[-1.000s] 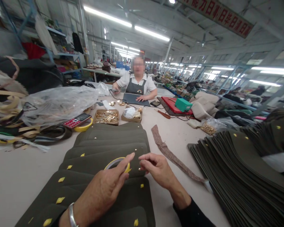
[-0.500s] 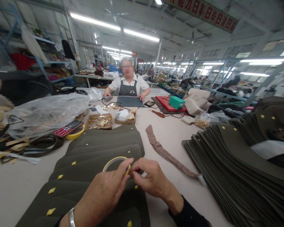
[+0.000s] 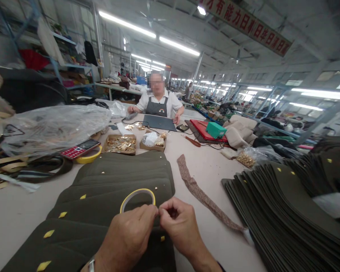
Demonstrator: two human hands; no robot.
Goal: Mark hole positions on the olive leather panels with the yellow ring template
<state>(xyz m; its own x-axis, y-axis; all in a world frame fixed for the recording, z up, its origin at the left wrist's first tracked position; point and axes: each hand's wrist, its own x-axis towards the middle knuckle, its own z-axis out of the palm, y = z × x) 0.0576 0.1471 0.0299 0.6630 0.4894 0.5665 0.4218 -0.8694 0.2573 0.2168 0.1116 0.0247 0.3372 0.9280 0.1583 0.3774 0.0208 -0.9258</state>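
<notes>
My left hand (image 3: 130, 232) is closed on a nearly used-up roll of yellow tape (image 3: 138, 191), whose ring stands up behind the fingers. Close beside it, my right hand (image 3: 181, 223) pinches thumb and forefinger together, almost touching the left fingertips; whatever lies in the pinch is too small to make out. Under both hands, dark olive panels (image 3: 82, 211) lie overlapped in a row on the table. Small yellow tape pieces (image 3: 49, 234) stick to several of them, and little gold metal bits (image 3: 156, 187) show on the farther ones.
At right is a tall fanned stack of dark panels (image 3: 260, 200), with a brown fabric strip (image 3: 198, 190) beside it. Beyond the row stand boxes of gold hardware (image 3: 120, 144), a red calculator (image 3: 76, 150) and another yellow tape roll (image 3: 89, 156). A co-worker (image 3: 158, 102) sits opposite.
My left hand has turned so its back faces up, with the roll more upright. Both hands stay together, slightly lower. The view has shifted a little; the co-worker's hand has lifted from the dark board.
</notes>
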